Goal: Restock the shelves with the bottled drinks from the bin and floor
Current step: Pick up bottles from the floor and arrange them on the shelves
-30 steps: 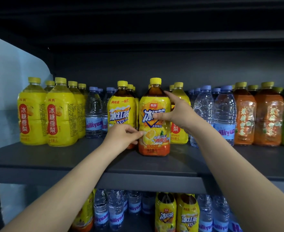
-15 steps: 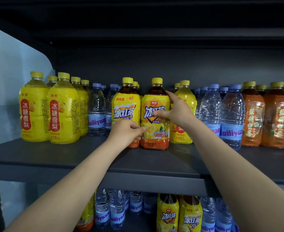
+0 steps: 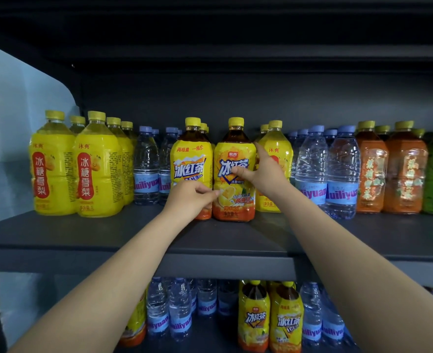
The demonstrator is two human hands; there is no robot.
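A dark grey metal shelf (image 3: 57, 235) runs across the view, its matte top catching a dull sheen and its front lip (image 3: 57, 261) a paler grey band. Behind it stands a flat dark back panel (image 3: 235, 98), dimly lit. Overhead, another tier's underside (image 3: 235, 29) lies in deep shadow, nearly black. At the left a pale blue side panel (image 3: 19, 128) with a rounded upper corner closes the bay and carries on below. A lower shelf (image 3: 210, 335) sits underneath, darker.
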